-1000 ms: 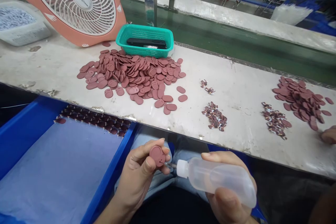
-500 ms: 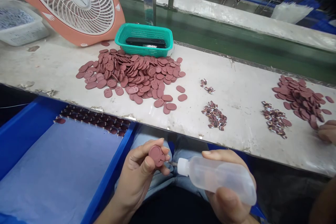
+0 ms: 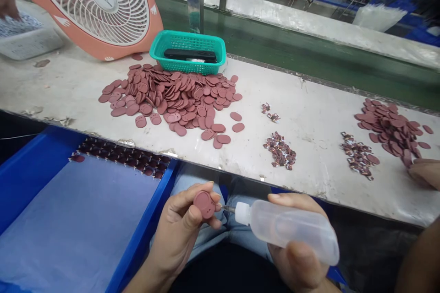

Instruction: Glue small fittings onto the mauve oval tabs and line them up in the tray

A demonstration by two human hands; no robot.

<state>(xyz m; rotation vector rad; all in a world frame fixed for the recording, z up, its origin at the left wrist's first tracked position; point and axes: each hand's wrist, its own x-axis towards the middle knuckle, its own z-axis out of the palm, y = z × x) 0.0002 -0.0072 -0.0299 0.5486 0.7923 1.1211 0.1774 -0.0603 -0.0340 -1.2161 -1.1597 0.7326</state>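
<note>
Between the thumb and fingers of my left hand [image 3: 182, 224] is a flat reddish-brown oval disc [image 3: 204, 204] with small holes, its face turned up toward me. My right hand [image 3: 299, 256] is wrapped round a translucent squeeze bottle [image 3: 292, 229] with a white cap [image 3: 242, 213]. The bottle lies nearly level, and its thin metal needle tip [image 3: 227, 208] points left at the disc's edge, a small way off the holes. Both hands are over my lap, in front of the table edge.
A large pile of oval discs [image 3: 178, 96] lies before a green basket [image 3: 188, 50] and an orange fan [image 3: 103, 4]. Small brown parts [image 3: 280, 151] form heaps to the right. A blue tray [image 3: 65, 219] holds rows of pieces. Another person's hand [image 3: 426, 173] touches the right-hand disc pile.
The bottle has drawn back slightly to the right, its tip now off the disc's holes. My left hand stays almost still. Another person's hand has appeared over the white tub at far left.
</note>
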